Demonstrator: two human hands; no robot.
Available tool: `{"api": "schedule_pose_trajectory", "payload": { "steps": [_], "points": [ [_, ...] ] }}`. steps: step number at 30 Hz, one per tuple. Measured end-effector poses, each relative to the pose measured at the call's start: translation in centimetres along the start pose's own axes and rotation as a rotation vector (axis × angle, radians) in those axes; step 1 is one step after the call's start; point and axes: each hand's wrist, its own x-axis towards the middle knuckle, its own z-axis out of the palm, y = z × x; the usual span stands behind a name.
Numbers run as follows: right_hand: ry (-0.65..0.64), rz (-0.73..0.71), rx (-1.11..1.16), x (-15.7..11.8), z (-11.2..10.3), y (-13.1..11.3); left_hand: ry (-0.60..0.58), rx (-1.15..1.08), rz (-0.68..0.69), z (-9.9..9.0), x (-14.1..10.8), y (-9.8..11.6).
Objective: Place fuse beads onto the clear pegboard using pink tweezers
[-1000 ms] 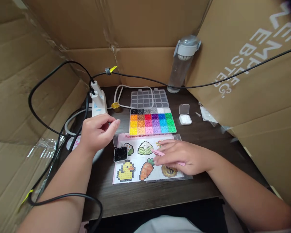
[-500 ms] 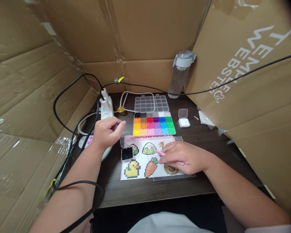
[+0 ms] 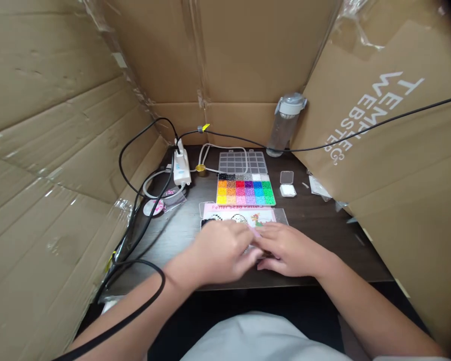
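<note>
Cables point(image 3: 135, 165): black, looping down the left cardboard wall past a white power strip point(image 3: 182, 168).
Left hand point(image 3: 220, 253): blurred, palm down over the pattern sheet point(image 3: 240, 214); whether it grips anything cannot be told.
Pink tweezers point(image 3: 256, 232): slim plastic, only the tip shows between the hands, long axis pointing up-left.
Right hand point(image 3: 290, 249): fingers curled around the tweezers, resting on the sheet.
Bead box point(image 3: 246, 189): rectangular, coloured compartments, just behind the sheet, lid open.
Bottle point(image 3: 284, 123): clear, grey cap, upright at the back.
</note>
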Motion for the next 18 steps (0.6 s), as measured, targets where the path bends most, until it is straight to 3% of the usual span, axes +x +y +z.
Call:
{"api": "schedule_pose_trajectory", "payload": {
  "steps": [3,6,11,18],
  "points": [
    [0.027,0.038,-0.053,-1.4,1.3,-0.4,-0.025,-0.064,-0.068,1.9,-2.0,3.1],
    [0.077,0.025,-0.07,-2.5,2.2,-0.4,-0.022,-0.072,-0.197,4.0,-4.1,4.6],
    [0.166,0.031,-0.049,-3.9,2.4,-0.6,-0.124,-0.036,-0.306,6.1,-6.3,5.3],
    [0.185,0.105,-0.066,-5.8,2.6,-0.9,-0.137,0.029,-0.338,6.6,-7.1,5.4]
  ]
}}
